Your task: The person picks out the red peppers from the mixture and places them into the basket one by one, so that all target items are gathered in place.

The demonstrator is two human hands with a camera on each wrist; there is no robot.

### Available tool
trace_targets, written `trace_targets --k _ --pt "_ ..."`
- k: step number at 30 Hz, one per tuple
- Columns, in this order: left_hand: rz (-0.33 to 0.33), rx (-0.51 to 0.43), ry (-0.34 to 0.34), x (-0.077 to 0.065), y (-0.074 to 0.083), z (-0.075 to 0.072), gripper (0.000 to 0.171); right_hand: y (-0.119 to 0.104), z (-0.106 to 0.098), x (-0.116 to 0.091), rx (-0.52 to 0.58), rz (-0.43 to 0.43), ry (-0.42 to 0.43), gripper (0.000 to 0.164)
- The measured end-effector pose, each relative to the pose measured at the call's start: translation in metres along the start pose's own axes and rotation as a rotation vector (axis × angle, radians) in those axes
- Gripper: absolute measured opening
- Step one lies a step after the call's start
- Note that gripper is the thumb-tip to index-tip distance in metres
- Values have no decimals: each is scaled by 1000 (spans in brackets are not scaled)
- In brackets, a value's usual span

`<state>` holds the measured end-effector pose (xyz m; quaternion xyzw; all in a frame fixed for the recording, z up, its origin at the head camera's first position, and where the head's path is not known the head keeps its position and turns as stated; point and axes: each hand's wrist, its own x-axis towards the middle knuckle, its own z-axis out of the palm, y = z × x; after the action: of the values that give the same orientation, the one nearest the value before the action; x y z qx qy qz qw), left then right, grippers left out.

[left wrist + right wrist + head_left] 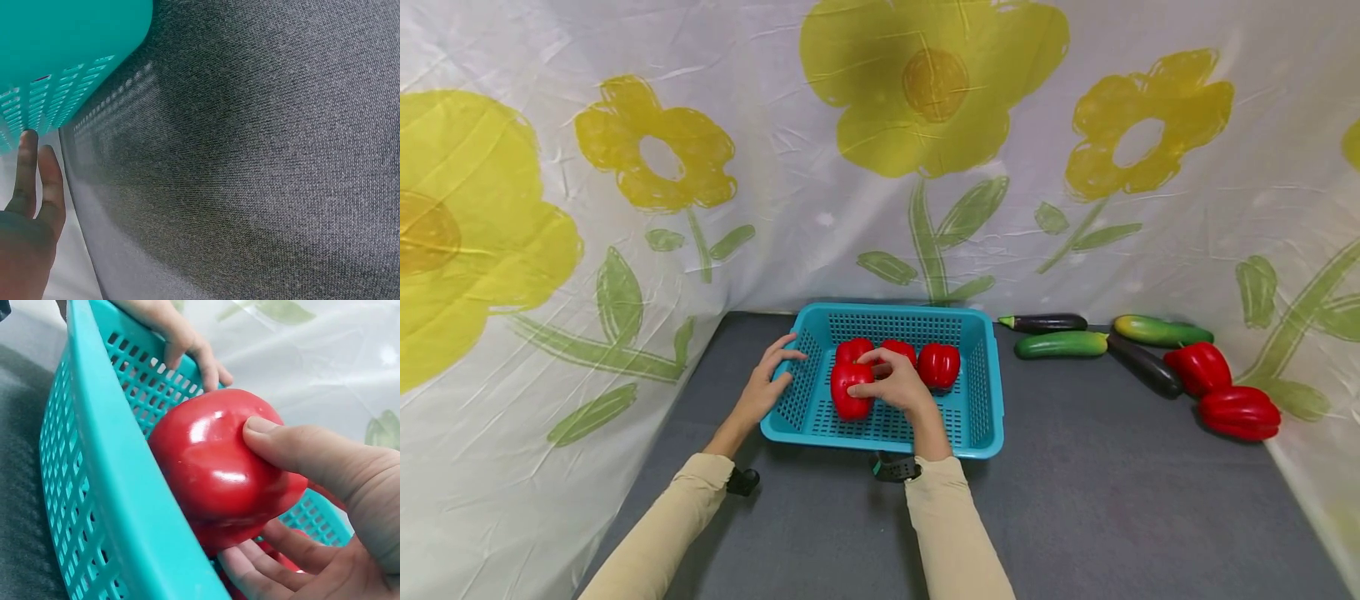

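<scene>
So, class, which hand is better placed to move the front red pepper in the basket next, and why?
The right hand, probably: it holds that red pepper from the right. The left hand is at the left end of the basket, apart from the pepper, so it seems better suited to steadying.

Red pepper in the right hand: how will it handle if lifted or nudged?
The red pepper is probably slippery, given its glossy skin. It looks fairly stiff: its outline is full and rounded in the right hand. Those curved sides could let it roll if nudged.
</scene>
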<state>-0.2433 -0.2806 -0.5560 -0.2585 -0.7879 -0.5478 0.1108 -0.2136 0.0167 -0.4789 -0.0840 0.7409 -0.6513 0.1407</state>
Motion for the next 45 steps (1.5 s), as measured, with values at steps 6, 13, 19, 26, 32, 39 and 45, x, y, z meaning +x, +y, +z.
trace_targets --k 6,13,19,26,32,39,45 --pt "-40 43 11 2 19 2 33 1 2 -1 -19 47 5 52" --pt "-124 82 -11 7 78 6 32 2 3 -1 1 67 1 47" --pt "-124 79 -13 7 86 7 33 3 3 -1 -20 62 14 46" --pt "-118 78 -17 7 87 6 32 5 5 0 -73 48 32 43" --pt "-131 92 -15 9 88 7 32 4 5 -1 -101 58 18 40" --pt "-120 109 -10 9 89 7 33 4 4 -4 -99 66 0 39" --pt "-95 93 0 7 67 6 34 4 -2 -7 -77 86 -39 49"
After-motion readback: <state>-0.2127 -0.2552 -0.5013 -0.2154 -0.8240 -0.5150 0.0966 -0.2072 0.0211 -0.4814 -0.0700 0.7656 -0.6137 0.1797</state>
